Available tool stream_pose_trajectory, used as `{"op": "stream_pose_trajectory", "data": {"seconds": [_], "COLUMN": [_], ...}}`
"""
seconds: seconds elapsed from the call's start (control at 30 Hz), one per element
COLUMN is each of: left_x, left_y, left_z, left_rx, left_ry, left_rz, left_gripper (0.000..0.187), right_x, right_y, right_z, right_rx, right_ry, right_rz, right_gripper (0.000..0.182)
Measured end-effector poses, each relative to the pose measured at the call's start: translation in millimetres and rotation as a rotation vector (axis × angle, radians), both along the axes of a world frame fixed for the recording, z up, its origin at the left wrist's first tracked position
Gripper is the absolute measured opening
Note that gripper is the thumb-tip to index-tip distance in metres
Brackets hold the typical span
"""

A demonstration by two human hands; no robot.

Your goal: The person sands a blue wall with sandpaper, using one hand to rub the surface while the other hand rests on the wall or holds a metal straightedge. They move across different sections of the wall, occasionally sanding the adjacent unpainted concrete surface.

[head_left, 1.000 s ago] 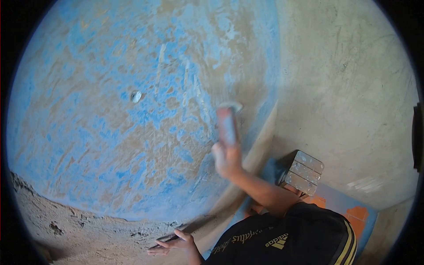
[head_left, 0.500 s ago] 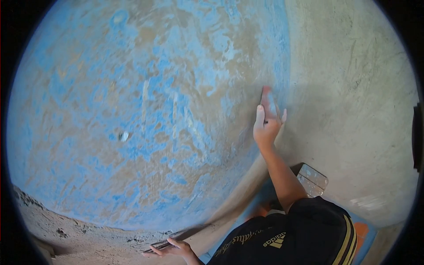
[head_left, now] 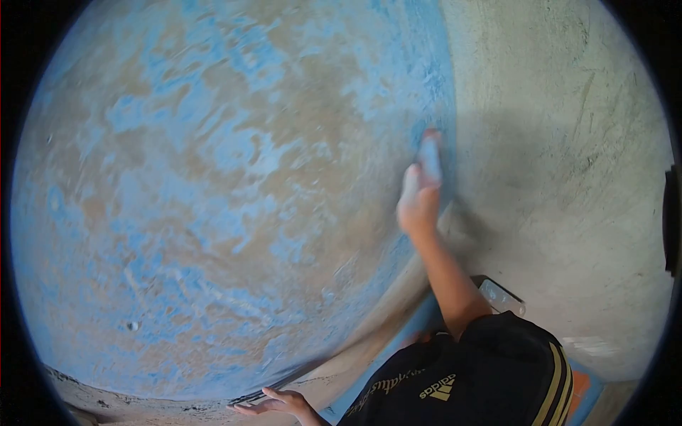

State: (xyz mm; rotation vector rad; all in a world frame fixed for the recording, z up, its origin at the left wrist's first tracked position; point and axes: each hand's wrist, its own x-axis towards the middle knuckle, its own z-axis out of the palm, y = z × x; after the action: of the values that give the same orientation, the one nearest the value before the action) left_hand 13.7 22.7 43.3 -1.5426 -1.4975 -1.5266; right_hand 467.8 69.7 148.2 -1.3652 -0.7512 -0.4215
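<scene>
A reddish flat pad with pale blue dust on it [head_left: 430, 160] is in my right hand [head_left: 418, 202], thumb along its left side. Pad and fingers are blurred against the blue-and-grey patchy wall [head_left: 249, 163], just left of the border with the plain grey surface. At the bottom, my left hand [head_left: 278, 403] is spread beside the wall's lower edge, with nothing in it. Its fingers point left.
On the right is a plain grey-green surface [head_left: 540, 177]. A dark-rimmed, speckled panel [head_left: 501, 297] shows behind my right arm. Blue and orange material [head_left: 579, 387] lies beside my black shirt. A rough ledge runs along the lower left.
The wall's markings have shifted down and left in view. My right hand, still holding the pad, appears slightly higher and further left. My left hand is nearly unchanged.
</scene>
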Motion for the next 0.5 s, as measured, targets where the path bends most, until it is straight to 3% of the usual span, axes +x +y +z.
{"op": "stream_pose_trajectory", "data": {"seconds": [0.13, 0.23, 0.3, 0.37, 0.43, 0.5], "left_x": [41.1, 66.9, 73.8, 92.2, 105.3, 110.0], "left_y": [4.0, 0.3, -6.5, -6.1, -7.8, -9.7], "left_z": [-9.8, -12.0, -20.1, -22.3, -19.2, -17.4], "left_rx": [0.013, -0.022, -0.056, -0.066, -0.041, -0.018], "left_ry": [-0.074, -0.075, -0.051, -0.057, -0.074, -0.078], "left_rz": [-0.041, -0.014, -0.005, -0.018, -0.034, -0.032], "left_gripper": [0.08, 0.083, 0.082, 0.082, 0.081, 0.08], "right_x": [-4.1, 60.6, 64.4, 32.0, 6.0, 50.0], "right_y": [-2.8, 3.4, 4.0, 9.4, -5.5, 18.2], "right_z": [3.2, 27.9, 30.2, 14.6, -15.9, -37.5], "right_rx": [-0.131, 0.043, -0.015, -0.058, -0.066, 0.062], "right_ry": [-0.106, 0.191, 0.159, -0.006, -0.416, -0.47], "right_rz": [0.026, 0.058, 0.058, 0.087, 0.257, 0.11], "right_gripper": [0.064, 0.063, 0.063, 0.063, 0.055, 0.05]}}
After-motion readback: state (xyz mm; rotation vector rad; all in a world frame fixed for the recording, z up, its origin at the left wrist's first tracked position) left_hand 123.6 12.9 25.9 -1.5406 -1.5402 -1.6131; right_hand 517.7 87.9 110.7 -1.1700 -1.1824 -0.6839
